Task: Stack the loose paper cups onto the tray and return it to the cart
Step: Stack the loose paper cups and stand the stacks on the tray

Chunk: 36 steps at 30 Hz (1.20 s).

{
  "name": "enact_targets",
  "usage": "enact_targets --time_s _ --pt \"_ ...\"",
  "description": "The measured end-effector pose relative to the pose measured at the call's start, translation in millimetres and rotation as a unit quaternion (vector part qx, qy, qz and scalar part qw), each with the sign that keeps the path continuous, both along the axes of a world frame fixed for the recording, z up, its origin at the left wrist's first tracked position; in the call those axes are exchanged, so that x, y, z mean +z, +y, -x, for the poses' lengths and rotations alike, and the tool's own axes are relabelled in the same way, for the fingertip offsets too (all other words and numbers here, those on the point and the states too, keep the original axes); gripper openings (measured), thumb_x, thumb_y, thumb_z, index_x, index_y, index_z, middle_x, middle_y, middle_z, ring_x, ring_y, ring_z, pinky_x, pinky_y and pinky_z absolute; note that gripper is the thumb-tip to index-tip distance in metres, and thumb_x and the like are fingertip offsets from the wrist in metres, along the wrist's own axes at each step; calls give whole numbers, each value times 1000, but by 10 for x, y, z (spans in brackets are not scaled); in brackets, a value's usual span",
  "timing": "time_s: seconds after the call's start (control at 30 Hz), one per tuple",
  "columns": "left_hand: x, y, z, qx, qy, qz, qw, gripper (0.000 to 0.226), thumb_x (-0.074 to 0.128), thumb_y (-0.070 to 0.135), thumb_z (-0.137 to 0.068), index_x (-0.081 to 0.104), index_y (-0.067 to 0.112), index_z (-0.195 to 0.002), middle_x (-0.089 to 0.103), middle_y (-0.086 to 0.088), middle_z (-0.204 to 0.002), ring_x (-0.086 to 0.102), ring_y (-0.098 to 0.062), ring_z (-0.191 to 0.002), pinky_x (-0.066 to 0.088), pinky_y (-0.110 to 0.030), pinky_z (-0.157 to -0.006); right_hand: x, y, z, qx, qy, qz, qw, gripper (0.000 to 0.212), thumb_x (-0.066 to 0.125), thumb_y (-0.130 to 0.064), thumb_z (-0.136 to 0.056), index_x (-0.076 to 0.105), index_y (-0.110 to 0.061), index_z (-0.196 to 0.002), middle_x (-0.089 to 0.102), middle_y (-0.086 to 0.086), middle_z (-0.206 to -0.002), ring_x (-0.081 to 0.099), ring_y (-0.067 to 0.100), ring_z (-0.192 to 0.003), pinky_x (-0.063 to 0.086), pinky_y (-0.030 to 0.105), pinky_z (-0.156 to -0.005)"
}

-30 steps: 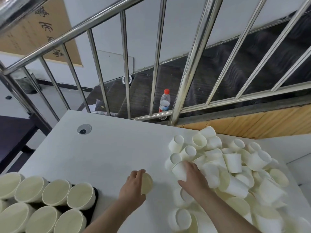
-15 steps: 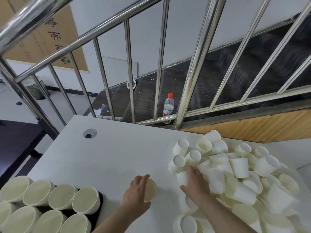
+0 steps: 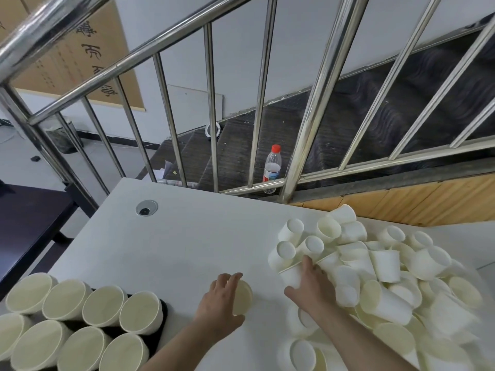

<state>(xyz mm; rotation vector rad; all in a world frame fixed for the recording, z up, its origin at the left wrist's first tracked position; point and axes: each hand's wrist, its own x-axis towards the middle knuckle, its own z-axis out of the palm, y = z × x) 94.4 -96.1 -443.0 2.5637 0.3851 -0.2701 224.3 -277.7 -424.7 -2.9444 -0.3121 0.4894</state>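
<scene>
Nearest the person, at the lower left, a black tray point(image 3: 162, 311) sits on the white tabletop point(image 3: 187, 236), carrying two rows of paper cup stacks point(image 3: 101, 303) standing mouth-up; nothing shows inside the cups. Only its near-right edge shows between the cups, and no cart is in view.

Just beyond, the left hand point(image 3: 219, 303) has its fingers point(image 3: 227, 279) curled round one paper cup point(image 3: 242, 297) lying with its mouth toward the right. To its right, the right hand point(image 3: 310, 287) reaches into the edge of the loose pile point(image 3: 375, 277) and grips a second cup point(image 3: 290, 275) by its side, thumb below and fingers over the top.

The likely step is nesting one cup into the other before adding it to a stack. The risk lies in the pile: the cups lean on one another at all angles, so drawing one out from the edge could set its neighbours rolling, and those nearest the right edge of the tabletop could drop off. A hard squeeze could also crease a thin paper wall, so that it will not nest cleanly.

Farther off, a steel railing point(image 3: 302, 129) runs behind the tabletop, and past it a plastic bottle point(image 3: 272, 167) with a red cap stands on the dark stairs point(image 3: 348, 121).
</scene>
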Motion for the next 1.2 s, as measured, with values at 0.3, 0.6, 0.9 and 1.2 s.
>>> enact_targets --time_s 0.3,0.6,0.9,1.2 --pt "21 -57 -44 -7 0 4 1000 81 64 34 -77 19 31 -144 31 6 -139 38 -17 -126 45 -29 -94 193 -24 129 12 19 -149 989 83 64 -42 -71 24 -24 -141 50 -2 -122 50 22 -110 46 35 -90" --pt "51 -42 -53 -2 1 1 1000 78 62 30 -78 20 30 -144 32 5 -138 39 -18 -125 46 -29 -93 194 95 311 35 75 -259 962 86 72 -25 -74 24 -35 -144 41 -8 -140 49 16 -118 40 22 -91" --pt "38 1 -25 2 2 -2 1000 76 62 27 -79 21 29 -143 33 6 -138 39 -17 -125 47 -27 -89 -63 192 491 103 95 -151 979 74 66 -22 -79 25 -23 -141 36 -5 -145 51 21 -121 44 28 -94" --pt "24 51 -5 -14 -8 -6 1000 77 62 29 -80 21 29 -144 28 7 -142 36 -17 -128 48 -27 -88 -111 217 530 148 101 -90 980 86 66 -27 -79 15 -27 -148 25 -3 -145 36 20 -132 44 31 -98"
